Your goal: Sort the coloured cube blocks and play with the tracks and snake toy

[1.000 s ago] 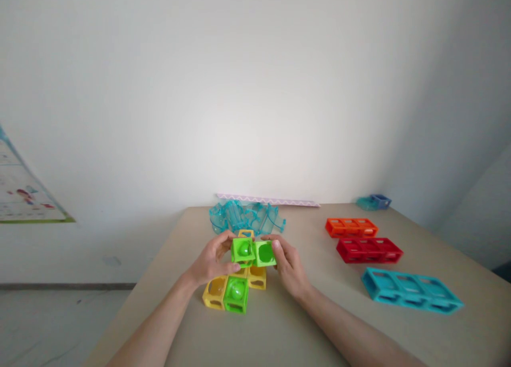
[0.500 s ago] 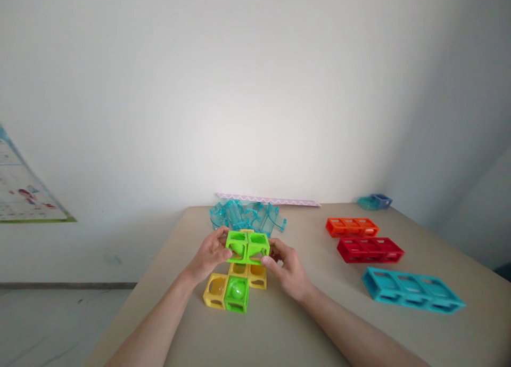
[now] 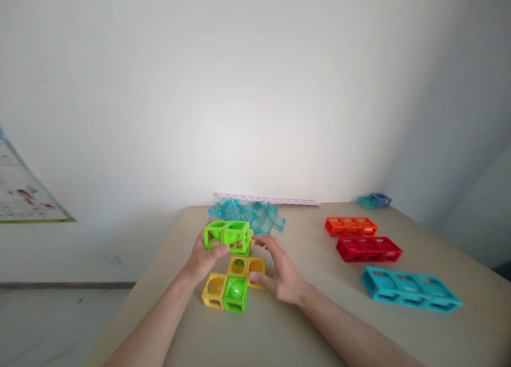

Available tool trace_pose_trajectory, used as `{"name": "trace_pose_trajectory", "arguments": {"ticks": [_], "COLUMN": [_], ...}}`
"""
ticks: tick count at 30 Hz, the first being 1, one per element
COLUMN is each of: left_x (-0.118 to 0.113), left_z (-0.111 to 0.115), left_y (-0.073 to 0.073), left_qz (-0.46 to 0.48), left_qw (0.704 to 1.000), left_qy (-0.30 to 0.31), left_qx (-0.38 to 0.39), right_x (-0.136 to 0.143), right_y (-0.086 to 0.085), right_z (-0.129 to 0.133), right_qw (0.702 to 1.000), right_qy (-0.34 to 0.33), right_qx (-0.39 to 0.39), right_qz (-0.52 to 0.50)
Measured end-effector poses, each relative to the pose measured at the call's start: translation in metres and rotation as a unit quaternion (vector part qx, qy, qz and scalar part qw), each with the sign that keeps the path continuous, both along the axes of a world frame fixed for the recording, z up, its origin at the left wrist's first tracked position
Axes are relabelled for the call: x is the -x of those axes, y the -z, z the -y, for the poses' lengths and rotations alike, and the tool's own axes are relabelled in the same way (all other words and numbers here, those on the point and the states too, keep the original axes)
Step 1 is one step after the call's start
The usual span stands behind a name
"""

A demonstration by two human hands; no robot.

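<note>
My left hand (image 3: 202, 258) grips a pair of joined green cubes (image 3: 227, 236), raised above the table, with the thumb across the near side. My right hand (image 3: 279, 274) is open, thumb and fingers apart, beside the right end of a group of joined cubes. In that group, a yellow cube (image 3: 214, 289) and a green cube (image 3: 235, 292) form the near row. Behind them are two more yellow cubes (image 3: 256, 270). Further green and yellow pieces at the back are partly hidden by the held pair.
Clear blue track pieces (image 3: 263, 218) lie at the back of the table (image 3: 319, 329), before a patterned strip (image 3: 275, 200). On the right are orange (image 3: 351, 226), red (image 3: 369, 249) and turquoise (image 3: 411, 290) three-cube rows. A small blue box (image 3: 381, 200) sits at the far right corner.
The green pair has moved left in my left hand. My right hand has let go of it, opened and come down slightly beside the yellow cubes.
</note>
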State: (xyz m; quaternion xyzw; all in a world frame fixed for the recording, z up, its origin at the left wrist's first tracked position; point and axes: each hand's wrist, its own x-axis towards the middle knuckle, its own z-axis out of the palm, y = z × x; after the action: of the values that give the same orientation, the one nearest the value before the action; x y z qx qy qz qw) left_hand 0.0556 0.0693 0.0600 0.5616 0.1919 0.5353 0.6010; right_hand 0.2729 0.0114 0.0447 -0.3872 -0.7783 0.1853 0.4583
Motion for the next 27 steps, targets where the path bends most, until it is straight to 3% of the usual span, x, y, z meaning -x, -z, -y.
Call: {"name": "trace_pose_trajectory", "arguments": {"ticks": [2, 5, 11, 15, 21, 27], "left_x": [0.002, 0.005, 0.004, 0.003, 0.006, 0.003], "left_z": [-0.001, 0.001, 0.005, 0.004, 0.002, 0.008], "left_y": [-0.003, -0.007, -0.006, -0.005, 0.000, 0.003], "left_qz": [0.076, 0.116, 0.050, 0.037, 0.002, -0.109], "left_qw": [0.997, 0.988, 0.978, 0.974, 0.967, 0.973], "left_qy": [0.006, 0.054, 0.141, 0.169, 0.211, 0.193], "left_qx": [0.033, 0.091, 0.146, 0.148, 0.143, 0.071], "right_x": [0.001, 0.007, 0.014, 0.007, 0.005, 0.008], "right_y": [0.001, 0.004, 0.006, 0.010, 0.019, 0.016], "right_z": [0.001, 0.003, 0.006, -0.005, -0.014, -0.017], "right_qw": [0.998, 0.995, 0.996, 0.996, 0.987, 0.989], "right_qy": [-0.004, 0.005, -0.047, -0.006, -0.011, -0.012], "right_qx": [0.033, 0.072, 0.067, 0.039, 0.042, 0.019], "right_qz": [0.044, 0.067, 0.031, 0.081, 0.154, 0.149]}}
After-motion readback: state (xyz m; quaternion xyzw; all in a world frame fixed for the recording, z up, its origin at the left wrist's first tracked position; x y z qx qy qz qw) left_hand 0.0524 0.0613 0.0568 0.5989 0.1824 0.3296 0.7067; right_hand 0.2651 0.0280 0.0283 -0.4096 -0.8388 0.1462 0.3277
